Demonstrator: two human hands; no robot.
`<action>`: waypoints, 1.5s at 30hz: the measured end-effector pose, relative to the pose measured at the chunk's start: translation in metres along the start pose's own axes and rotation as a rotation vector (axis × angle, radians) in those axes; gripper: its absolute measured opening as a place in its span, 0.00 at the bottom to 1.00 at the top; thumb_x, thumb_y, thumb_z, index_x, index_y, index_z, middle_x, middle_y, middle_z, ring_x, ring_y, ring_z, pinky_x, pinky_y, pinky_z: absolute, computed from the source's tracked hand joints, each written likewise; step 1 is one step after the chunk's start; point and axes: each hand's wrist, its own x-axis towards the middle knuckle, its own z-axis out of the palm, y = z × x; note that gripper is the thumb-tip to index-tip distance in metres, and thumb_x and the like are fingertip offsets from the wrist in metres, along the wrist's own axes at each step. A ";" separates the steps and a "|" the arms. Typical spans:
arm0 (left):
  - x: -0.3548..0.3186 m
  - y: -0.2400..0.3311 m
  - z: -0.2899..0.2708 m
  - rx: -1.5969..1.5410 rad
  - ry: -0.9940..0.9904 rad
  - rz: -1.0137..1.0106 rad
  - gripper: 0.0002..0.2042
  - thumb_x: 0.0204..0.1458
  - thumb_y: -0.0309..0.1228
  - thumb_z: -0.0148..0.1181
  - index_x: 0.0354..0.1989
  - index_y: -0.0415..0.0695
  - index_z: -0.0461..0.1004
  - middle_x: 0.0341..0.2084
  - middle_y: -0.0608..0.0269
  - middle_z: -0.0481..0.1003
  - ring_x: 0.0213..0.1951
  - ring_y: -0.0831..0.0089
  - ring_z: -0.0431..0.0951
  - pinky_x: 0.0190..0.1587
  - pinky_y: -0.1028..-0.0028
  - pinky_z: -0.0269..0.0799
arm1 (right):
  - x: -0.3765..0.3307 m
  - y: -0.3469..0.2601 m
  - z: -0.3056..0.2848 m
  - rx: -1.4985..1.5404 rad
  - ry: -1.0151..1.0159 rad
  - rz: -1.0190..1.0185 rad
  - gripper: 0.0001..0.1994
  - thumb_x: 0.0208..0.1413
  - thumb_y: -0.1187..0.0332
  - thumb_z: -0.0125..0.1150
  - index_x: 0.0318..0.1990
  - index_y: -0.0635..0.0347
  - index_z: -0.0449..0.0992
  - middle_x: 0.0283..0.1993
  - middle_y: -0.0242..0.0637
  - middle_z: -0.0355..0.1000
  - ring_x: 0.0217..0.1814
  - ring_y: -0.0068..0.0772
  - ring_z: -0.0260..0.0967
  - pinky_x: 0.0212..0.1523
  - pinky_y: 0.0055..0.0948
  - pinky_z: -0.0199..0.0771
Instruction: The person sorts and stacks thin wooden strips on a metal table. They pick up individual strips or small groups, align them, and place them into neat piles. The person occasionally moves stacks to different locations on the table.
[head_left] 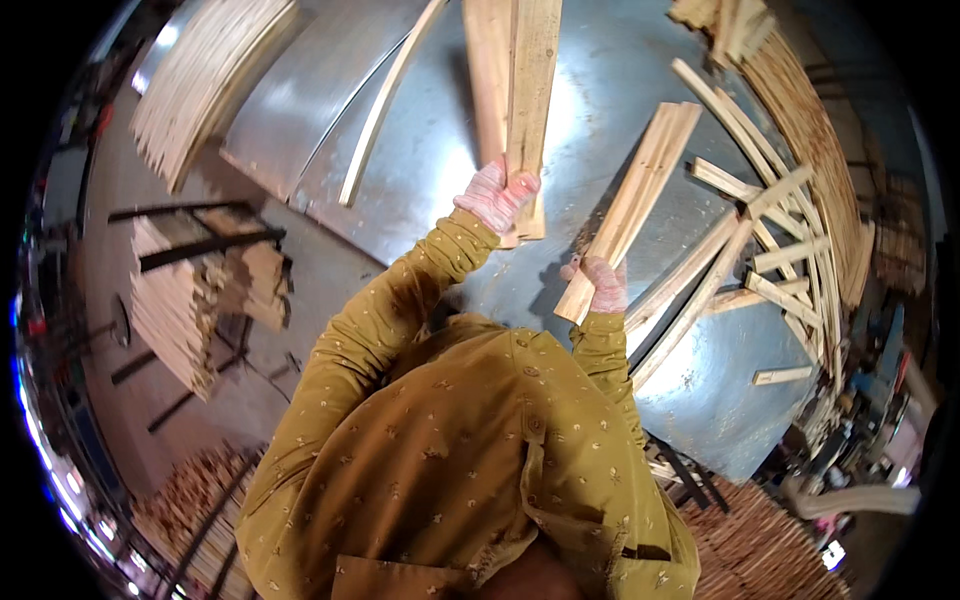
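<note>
In pale pink-and-white gloves, both of my hands hold lengths of light wood over a shiny metal table (420,150). My left hand (497,197) is closed round the near end of a wooden board (532,90), its thumb on top. Beside and partly under that board lies another wooden plank (488,70). Lower and to the right, my right hand (603,285) grips the near end of a wooden strip bundle (645,185), which slants away to the upper right. How many strips it holds I cannot tell. The fingers beneath the wood are hidden.
A single thin strip (385,100) lies left of my left hand. Loose wooden offcuts (745,225) cross each other on the right, before a long wood stack (810,130). More stacked boards stand at the upper left (205,80) and on a black-armed rack (175,300).
</note>
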 end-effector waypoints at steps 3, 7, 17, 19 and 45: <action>0.074 0.012 -0.004 0.275 -0.127 -0.020 0.21 0.53 0.34 0.68 0.53 0.37 0.72 0.35 0.67 0.76 0.38 0.75 0.72 0.42 0.74 0.72 | -0.006 -0.013 0.015 -0.058 0.079 -0.006 0.24 0.52 0.85 0.53 0.55 0.57 0.60 0.34 0.43 0.66 0.26 0.35 0.68 0.19 0.33 0.74; 0.172 0.062 0.029 0.491 -0.092 -0.146 0.19 0.54 0.26 0.63 0.56 0.44 0.72 0.44 0.60 0.76 0.48 0.68 0.74 0.52 0.70 0.72 | -0.002 -0.046 0.015 -0.230 0.121 0.094 0.18 0.53 0.78 0.62 0.52 0.65 0.67 0.36 0.43 0.71 0.28 0.36 0.70 0.24 0.36 0.79; 0.240 -0.011 0.080 1.180 -0.529 1.055 0.30 0.46 0.16 0.52 0.60 0.55 0.70 0.62 0.51 0.65 0.65 0.52 0.62 0.69 0.63 0.57 | -0.049 -0.076 -0.070 0.425 -0.531 0.354 0.46 0.58 0.28 0.37 0.63 0.67 0.64 0.39 0.42 0.75 0.33 0.34 0.76 0.35 0.29 0.81; 0.200 -0.027 0.103 1.438 -0.469 0.885 0.33 0.43 0.15 0.51 0.61 0.56 0.68 0.63 0.52 0.63 0.65 0.52 0.62 0.67 0.62 0.60 | -0.062 -0.056 -0.093 0.078 -0.410 0.234 0.37 0.62 0.41 0.48 0.66 0.65 0.60 0.46 0.45 0.73 0.41 0.34 0.74 0.42 0.26 0.80; 0.017 -0.057 0.175 1.601 -0.132 -0.471 0.52 0.50 0.53 0.64 0.73 0.39 0.36 0.65 0.46 0.58 0.65 0.55 0.62 0.64 0.60 0.61 | 0.015 -0.054 -0.027 -1.792 -0.268 0.413 0.51 0.52 0.44 0.60 0.73 0.61 0.39 0.66 0.55 0.63 0.67 0.49 0.63 0.65 0.39 0.63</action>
